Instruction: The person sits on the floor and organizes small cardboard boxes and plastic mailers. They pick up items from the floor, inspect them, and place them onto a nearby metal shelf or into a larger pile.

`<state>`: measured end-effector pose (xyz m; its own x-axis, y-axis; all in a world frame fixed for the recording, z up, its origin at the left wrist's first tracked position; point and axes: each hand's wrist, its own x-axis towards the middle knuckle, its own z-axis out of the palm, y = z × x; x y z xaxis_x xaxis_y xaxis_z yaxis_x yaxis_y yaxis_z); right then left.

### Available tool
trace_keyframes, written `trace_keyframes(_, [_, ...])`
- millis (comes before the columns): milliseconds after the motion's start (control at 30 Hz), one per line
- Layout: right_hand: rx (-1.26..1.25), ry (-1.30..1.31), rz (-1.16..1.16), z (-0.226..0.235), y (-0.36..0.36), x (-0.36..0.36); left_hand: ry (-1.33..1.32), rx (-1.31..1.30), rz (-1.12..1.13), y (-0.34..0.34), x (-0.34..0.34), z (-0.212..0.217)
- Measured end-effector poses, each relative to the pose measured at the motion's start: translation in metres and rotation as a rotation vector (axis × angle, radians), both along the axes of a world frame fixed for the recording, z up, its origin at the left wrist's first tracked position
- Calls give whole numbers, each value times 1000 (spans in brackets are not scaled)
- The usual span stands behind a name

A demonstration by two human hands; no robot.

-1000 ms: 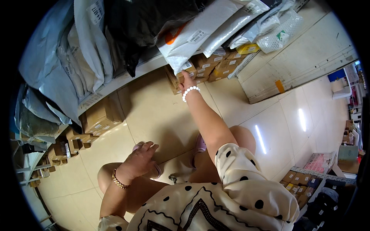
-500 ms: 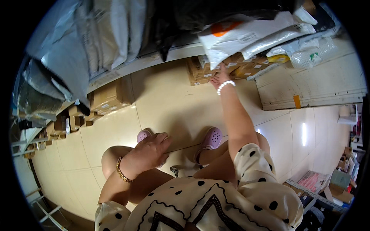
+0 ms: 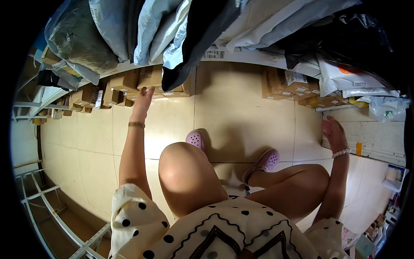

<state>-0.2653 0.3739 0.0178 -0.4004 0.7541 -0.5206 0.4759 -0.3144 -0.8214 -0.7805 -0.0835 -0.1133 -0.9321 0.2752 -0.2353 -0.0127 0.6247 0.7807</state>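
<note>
Below the shelf edge (image 3: pixel 258 58), the left hand (image 3: pixel 142 105) meets boxes (image 3: pixel 124 81), fingers' grip unclear; the right hand (image 3: pixel 334 131) hangs loose, empty. Bumping the overhanging bag (image 3: pixel 196 47) could drop it.

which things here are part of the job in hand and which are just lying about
In hand:
- left hand, at the left-hand cardboard boxes; contact unclear
- right hand, nothing visibly held

Lying about:
- right-hand cardboard boxes
- grey mailing bags
- bubble-wrap packet
- white rack
</note>
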Motion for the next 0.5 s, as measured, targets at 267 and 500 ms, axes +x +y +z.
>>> trace_keyframes(267, [154, -283, 78, 12, -20, -16, 411, -148, -170, 48, -86, -97])
trace_keyframes(500, [140, -283, 136, -4, -12, -2, -91, 109, -162, 56, -79, -70])
